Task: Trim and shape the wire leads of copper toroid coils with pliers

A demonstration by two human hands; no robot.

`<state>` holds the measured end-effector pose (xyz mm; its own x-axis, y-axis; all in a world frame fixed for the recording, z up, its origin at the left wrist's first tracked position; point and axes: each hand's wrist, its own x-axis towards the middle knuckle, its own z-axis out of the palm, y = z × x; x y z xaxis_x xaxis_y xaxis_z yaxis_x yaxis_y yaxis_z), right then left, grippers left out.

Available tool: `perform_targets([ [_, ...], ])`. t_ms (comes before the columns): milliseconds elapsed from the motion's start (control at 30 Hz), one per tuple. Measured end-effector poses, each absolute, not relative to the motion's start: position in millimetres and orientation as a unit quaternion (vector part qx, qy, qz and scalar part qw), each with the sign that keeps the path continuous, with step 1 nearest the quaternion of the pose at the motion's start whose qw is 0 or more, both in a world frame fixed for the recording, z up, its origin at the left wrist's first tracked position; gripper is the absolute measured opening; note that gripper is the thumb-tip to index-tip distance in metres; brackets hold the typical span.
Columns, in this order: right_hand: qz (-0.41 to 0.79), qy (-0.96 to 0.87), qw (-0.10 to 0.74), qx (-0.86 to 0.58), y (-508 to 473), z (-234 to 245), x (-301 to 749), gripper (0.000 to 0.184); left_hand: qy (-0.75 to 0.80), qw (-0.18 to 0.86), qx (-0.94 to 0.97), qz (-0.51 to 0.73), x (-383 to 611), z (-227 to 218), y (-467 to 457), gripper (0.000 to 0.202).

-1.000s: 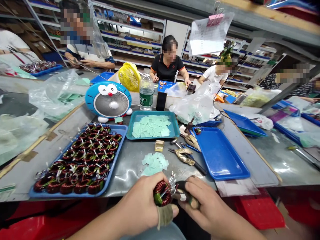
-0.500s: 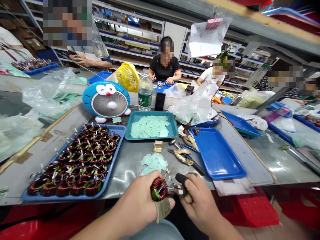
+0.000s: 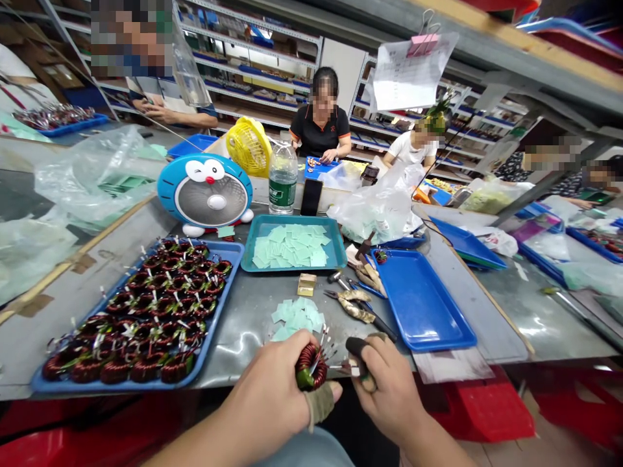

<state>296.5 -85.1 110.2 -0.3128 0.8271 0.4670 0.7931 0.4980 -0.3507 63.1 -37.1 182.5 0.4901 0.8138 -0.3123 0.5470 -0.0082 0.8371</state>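
My left hand (image 3: 270, 383) is shut on a copper-wound toroidal coil (image 3: 309, 366) with a green core and a bunch of pale wire ends sticking out to the right. One finger of that hand has a grey-green wrap (image 3: 318, 405) around it. My right hand (image 3: 384, 389) grips a black-handled cutting tool (image 3: 357, 348), whose metal tip reaches in among the wire ends (image 3: 343, 368). Just beyond my hands, loose pale green insulation squares (image 3: 296, 320) lie on the metal table top.
A blue tray (image 3: 220, 311) of finished coils fills the left. Ahead are a teal tray (image 3: 292, 220) of green squares, a brass block (image 3: 307, 284), pliers (image 3: 357, 306) and a blue tray (image 3: 421, 305). Co-workers sit across the bench.
The whole view has drifted, so the trays sit further left in the frame. The tool in my right hand now lies closer to the coil's wire ends.
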Motion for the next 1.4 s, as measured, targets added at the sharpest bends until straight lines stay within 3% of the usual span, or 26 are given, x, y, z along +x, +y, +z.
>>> perform_targets([
  [267, 0.039, -0.816, 0.279, -0.505, -86, 112, 296, 0.017, 0.485, 0.510, 0.699, 0.126, 68, 185, -36, 0.026],
  [433, 0.024, -0.789, 0.316, -0.526, -85, 109, 287, 0.014, 0.491, 0.513, 0.688, 0.150, 72, 185, -36, 0.029],
  [767, 0.090, -0.800, 0.278, -0.525, -95, 130, 301, 0.016, 0.469, 0.522, 0.703, 0.117, 66, 186, -38, 0.026],
  [967, 0.193, -0.803, 0.257, -0.501, -92, 140, 301, 0.021, 0.413, 0.514, 0.745, 0.104, 57, 187, -43, 0.027],
  [1200, 0.163, -0.810, 0.256, -0.501, -96, 147, 299, 0.023, 0.442, 0.531, 0.714, 0.115, 56, 180, -47, 0.029],
  [1400, 0.186, -0.770, 0.312, -0.525, -107, 125, 296, 0.020, 0.425, 0.592, 0.664, 0.168, 57, 175, -52, 0.035],
])
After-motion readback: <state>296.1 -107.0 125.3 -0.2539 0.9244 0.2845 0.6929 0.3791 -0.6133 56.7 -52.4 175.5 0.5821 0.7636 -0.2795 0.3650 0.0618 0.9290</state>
